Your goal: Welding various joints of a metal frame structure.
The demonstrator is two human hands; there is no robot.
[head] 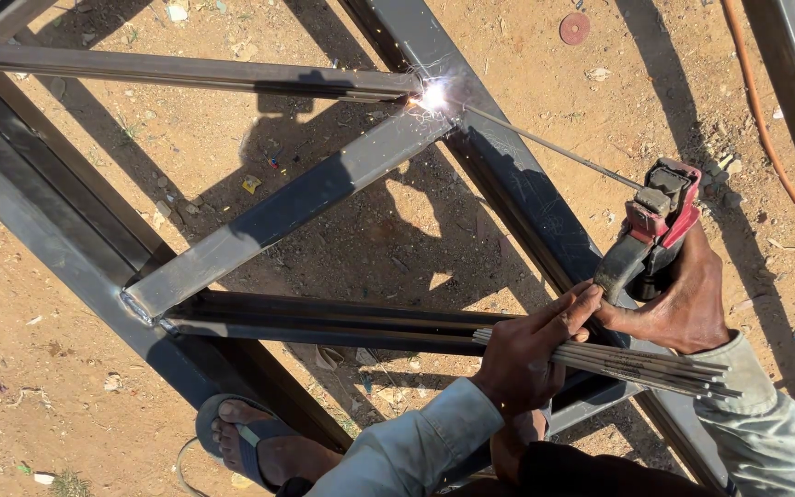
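Down at the lower left, a foot in a grey-blue sandal (248,448) rests on the reddish dirt ground (39,368), well apart from both hands. Above it a steel frame (269,216) of dark square tubes spreads across the view, its bars crossing at angles. Further right, the left hand (528,354) has its fingers (570,311) curled shut around a bundle of spare welding rods (641,365), whose free ends stick out beyond the knuckles toward the right; the index finger stretches forward and touches the lower grip of the electrode holder (655,225). Just beside it, the right hand (683,299) is wrapped tightly on that red and black holder, thumb and fingers closed on its handle. From the holder's clamp a thin welding rod (554,147) runs up and away from the fingers to the left, ending at a bright white arc (432,95) where two tubes meet, well apart from both hands. An orange cable (766,120) lies on the dirt beyond the right hand's knuckles.
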